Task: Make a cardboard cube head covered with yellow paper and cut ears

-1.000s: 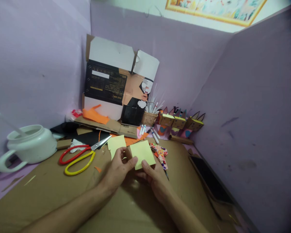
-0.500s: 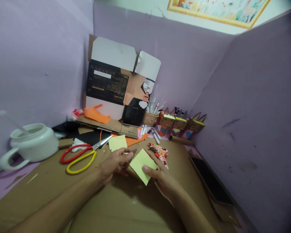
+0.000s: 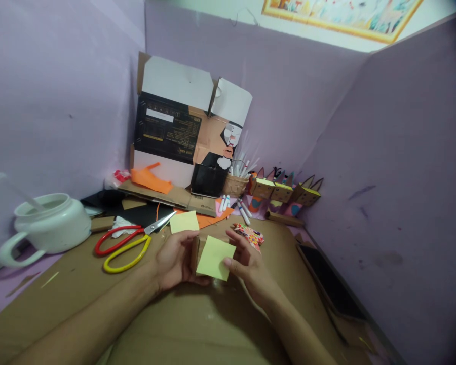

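My left hand (image 3: 175, 258) is curled around a small brown cardboard piece (image 3: 195, 252) that stands on edge over the cardboard work surface (image 3: 190, 324). A pale yellow paper square (image 3: 214, 257) lies against the face of that cardboard piece. My right hand (image 3: 249, 266) pinches the yellow square at its right edge and lower corner. A second yellow square (image 3: 185, 222) lies flat just beyond my left hand. Red and yellow scissors (image 3: 127, 243) rest to the left, blades pointing toward that square.
A white pot (image 3: 47, 225) stands at the far left. A printed box (image 3: 186, 137) leans on the purple back wall, with a basket of pens (image 3: 236, 183) and small cardboard figures (image 3: 285, 191) beside it. A patterned paper scrap (image 3: 250, 235) lies past my right hand. A dark flat item (image 3: 327, 284) lies along the right wall.
The yellow square, first held up in both hands, came down and now sits squared against an upright cardboard piece that my left hand has taken hold of.
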`<state>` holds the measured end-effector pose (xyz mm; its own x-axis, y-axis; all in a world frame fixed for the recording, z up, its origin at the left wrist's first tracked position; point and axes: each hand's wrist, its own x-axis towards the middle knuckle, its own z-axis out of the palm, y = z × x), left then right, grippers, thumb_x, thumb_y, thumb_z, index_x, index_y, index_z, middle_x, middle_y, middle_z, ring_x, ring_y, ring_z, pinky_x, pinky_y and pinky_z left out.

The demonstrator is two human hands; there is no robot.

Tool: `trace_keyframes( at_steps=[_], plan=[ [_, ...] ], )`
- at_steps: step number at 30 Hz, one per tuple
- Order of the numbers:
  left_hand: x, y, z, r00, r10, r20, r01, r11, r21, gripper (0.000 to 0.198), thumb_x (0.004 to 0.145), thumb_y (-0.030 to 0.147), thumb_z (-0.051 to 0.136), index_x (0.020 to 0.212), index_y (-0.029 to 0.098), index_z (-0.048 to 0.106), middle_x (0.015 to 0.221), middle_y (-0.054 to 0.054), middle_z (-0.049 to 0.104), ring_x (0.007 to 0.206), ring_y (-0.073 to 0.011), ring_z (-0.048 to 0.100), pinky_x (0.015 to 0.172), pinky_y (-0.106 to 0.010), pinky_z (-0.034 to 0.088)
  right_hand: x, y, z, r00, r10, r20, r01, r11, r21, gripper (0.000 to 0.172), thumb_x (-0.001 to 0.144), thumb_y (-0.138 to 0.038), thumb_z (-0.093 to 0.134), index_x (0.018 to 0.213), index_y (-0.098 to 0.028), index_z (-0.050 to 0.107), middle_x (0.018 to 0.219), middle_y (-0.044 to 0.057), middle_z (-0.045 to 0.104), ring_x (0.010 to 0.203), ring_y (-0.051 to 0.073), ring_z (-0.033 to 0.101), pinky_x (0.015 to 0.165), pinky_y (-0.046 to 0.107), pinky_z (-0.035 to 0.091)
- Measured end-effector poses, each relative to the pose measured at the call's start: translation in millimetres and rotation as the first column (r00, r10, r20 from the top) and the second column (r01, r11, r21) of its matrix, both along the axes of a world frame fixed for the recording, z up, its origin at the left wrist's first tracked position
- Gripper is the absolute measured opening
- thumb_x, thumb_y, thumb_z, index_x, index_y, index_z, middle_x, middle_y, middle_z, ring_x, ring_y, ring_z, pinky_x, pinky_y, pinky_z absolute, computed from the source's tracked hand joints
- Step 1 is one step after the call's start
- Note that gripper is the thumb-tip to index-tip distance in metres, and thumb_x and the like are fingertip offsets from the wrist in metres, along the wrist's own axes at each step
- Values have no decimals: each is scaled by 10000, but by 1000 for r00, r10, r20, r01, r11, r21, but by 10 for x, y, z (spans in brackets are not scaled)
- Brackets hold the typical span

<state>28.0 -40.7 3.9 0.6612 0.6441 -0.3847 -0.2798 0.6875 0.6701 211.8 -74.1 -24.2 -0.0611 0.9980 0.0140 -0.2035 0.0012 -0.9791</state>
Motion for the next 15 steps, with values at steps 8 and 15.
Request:
trace_keyframes(
  at_steps=[8, 15],
  plan=[
    [-59, 127, 15, 744, 668, -21, -638, 719, 275, 283, 734, 298, 570, 980, 164, 607, 791, -28, 673, 634, -156, 621, 476, -224, 478, 38, 76, 11, 985, -171, 3, 170, 978, -118, 409, 529, -297, 789, 874, -188, 597, 866, 37, 633, 742, 184, 618, 618, 313, 514],
    [-166, 148, 127, 783, 606, 139, -622, 766, 161, 299, 808, 335, 451, 1016, 160, 577, 888, -80, 671, 739, -236, 646, 556, -372, 539, 528, 208, 109, 635, -522, 569, 494, 841, 221, 278, 619, -441, 668, 731, -188, 633, 733, 75, 657, 663, 218, 597, 568, 299, 418]
  ],
)
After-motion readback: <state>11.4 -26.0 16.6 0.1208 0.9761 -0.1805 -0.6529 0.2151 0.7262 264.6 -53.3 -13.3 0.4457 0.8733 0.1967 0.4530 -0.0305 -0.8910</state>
